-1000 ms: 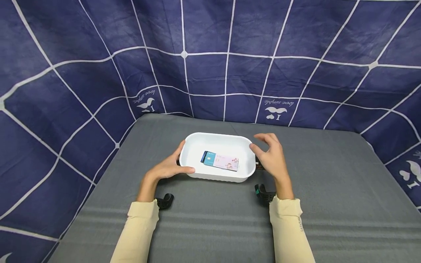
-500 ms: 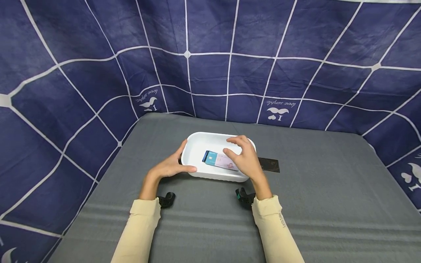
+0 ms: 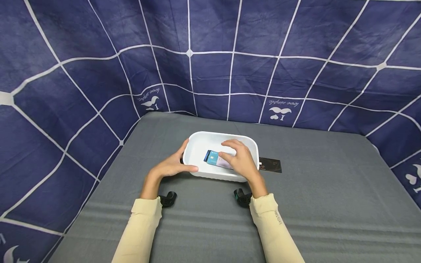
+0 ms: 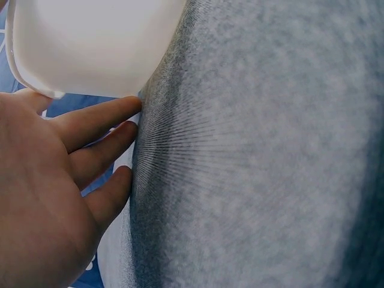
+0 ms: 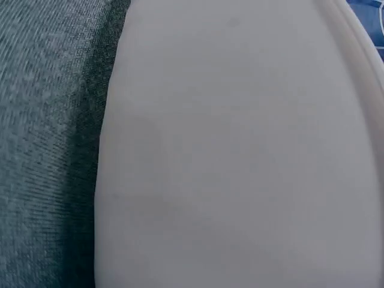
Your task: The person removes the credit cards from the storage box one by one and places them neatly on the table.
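Head | left fingers [image 3: 182, 148] straight, touching white tray [image 3: 198, 149] | right fingers [image 3: 232, 143] parted, released, over cards [image 3: 213, 157]

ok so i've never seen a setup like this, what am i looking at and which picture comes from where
There's no robot here: these are a person's two bare hands. The wide picture comes from a camera worn on the head, looking forward and down; the close ones come from the left and right wrists. On the grey surface sits a white tray with overlapping blue and pink cards inside. A dark card marked VIP lies just past the tray's right end. The left hand is against the tray's left end, thumb at the near rim. The right hand is over the cards; whether it touches them, I can't tell. The right wrist picture is mostly plain white, probably the tray's wall.
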Motion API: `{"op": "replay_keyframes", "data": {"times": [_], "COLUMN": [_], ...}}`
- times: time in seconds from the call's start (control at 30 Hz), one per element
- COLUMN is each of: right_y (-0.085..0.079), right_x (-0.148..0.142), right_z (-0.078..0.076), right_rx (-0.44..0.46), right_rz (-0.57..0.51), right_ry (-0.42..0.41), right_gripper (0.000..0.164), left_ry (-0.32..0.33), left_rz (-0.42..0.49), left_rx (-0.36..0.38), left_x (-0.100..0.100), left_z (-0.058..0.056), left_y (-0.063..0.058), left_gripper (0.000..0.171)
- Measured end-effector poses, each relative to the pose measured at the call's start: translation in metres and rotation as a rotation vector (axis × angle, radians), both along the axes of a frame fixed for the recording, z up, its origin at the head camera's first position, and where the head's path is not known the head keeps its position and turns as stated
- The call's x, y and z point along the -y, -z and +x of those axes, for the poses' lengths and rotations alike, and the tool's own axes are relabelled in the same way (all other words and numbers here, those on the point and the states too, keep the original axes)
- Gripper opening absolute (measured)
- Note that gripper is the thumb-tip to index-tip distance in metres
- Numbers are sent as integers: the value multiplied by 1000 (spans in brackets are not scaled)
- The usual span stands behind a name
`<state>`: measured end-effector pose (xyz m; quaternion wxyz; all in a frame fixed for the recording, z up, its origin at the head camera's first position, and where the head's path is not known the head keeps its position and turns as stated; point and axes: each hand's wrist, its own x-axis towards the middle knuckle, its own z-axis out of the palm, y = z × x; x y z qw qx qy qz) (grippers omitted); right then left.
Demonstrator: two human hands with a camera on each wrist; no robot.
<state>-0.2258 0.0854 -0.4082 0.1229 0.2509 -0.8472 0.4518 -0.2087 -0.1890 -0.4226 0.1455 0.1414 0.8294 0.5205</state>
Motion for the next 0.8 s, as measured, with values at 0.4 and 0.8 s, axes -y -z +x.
{"op": "replay_keyframes", "data": {"times": [0.4, 0.8], "right_y": [2, 6], "right_x": [-4, -1], "right_z": [-10, -10], "right_rx": [174, 190], "right_rz": [212, 415], "right_ry": [-93, -70], "right_gripper": [49, 58], "left_ry": [-1, -7], "left_rz": [0, -16], "left_rx": [-9, -22], "left_x": [-1, -1], "left_z": [2, 1], "left_y": [-1, 1], "left_gripper": [119, 119]}}
